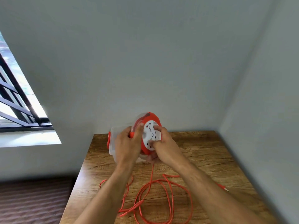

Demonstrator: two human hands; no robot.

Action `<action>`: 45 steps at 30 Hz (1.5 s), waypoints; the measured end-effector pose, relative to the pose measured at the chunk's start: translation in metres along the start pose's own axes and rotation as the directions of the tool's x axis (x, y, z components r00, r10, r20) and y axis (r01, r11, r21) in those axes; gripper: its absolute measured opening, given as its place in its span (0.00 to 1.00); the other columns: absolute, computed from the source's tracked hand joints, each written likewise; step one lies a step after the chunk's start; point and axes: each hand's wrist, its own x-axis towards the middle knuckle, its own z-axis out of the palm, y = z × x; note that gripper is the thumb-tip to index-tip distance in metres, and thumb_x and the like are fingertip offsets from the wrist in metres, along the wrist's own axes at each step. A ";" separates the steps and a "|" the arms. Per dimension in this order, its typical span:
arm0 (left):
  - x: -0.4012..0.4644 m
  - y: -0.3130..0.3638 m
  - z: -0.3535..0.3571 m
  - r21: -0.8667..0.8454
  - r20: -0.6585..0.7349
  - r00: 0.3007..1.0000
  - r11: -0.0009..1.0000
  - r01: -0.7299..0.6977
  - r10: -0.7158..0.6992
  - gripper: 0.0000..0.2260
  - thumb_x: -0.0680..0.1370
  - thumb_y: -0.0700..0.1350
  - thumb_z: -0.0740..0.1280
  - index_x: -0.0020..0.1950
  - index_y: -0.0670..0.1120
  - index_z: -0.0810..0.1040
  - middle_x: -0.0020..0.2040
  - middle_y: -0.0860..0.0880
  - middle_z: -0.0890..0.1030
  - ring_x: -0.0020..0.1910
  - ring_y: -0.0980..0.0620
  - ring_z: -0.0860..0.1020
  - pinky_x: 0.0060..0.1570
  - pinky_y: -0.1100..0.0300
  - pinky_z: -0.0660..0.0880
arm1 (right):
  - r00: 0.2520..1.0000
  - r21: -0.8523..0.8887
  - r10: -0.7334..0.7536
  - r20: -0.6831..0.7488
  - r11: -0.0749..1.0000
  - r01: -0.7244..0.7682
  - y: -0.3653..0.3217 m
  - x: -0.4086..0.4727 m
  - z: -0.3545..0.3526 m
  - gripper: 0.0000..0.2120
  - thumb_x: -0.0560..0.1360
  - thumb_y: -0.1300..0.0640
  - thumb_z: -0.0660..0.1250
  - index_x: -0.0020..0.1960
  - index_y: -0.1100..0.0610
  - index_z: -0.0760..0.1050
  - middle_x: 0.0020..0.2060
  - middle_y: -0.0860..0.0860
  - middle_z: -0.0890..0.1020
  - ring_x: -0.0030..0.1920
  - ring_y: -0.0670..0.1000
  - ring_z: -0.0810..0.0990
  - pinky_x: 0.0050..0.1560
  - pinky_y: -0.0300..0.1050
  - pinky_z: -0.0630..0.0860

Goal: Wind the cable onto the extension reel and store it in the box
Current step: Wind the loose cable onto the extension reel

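Orange cable [163, 198] lies looped on the desk [210, 159] below your fingers. Your left hand [127, 146] clasps the reel [148, 135] rim; your right hand [161, 143] pinches its white face. Behind your fingers, probably touching, sits the clear box [113, 143].

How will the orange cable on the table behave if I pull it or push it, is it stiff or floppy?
The orange cable lies in loose, uneven loops on the wooden table, so it is probably floppy and light. Pushed, it would likely bunch up. Overlapping loops may snag when pulled toward the reel.
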 end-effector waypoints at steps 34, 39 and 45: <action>0.060 0.000 -0.038 0.269 0.535 0.827 0.963 0.026 -0.172 0.16 0.77 0.57 0.73 0.46 0.43 0.90 0.39 0.45 0.89 0.39 0.44 0.89 0.50 0.49 0.86 | 0.471 -0.591 -0.451 0.758 -0.169 0.789 0.012 0.016 -0.046 0.31 0.77 0.56 0.70 0.74 0.37 0.62 0.72 0.62 0.67 0.26 0.49 0.65 0.22 0.41 0.67; 0.063 -0.003 -0.037 0.309 0.599 0.775 0.951 0.008 -0.201 0.17 0.78 0.57 0.72 0.47 0.43 0.89 0.41 0.45 0.90 0.39 0.46 0.89 0.51 0.50 0.86 | 0.360 -0.480 -0.401 0.842 -0.256 0.839 0.015 0.022 -0.050 0.33 0.75 0.56 0.73 0.75 0.41 0.63 0.67 0.60 0.72 0.31 0.56 0.79 0.24 0.44 0.76; 0.066 0.006 -0.036 0.367 0.726 0.646 0.928 -0.072 -0.237 0.18 0.78 0.57 0.72 0.49 0.42 0.89 0.43 0.46 0.90 0.42 0.47 0.89 0.49 0.54 0.86 | 0.304 -0.407 -0.348 0.887 -0.280 0.869 0.014 0.013 -0.039 0.35 0.76 0.56 0.72 0.76 0.38 0.60 0.73 0.61 0.67 0.35 0.58 0.82 0.30 0.50 0.82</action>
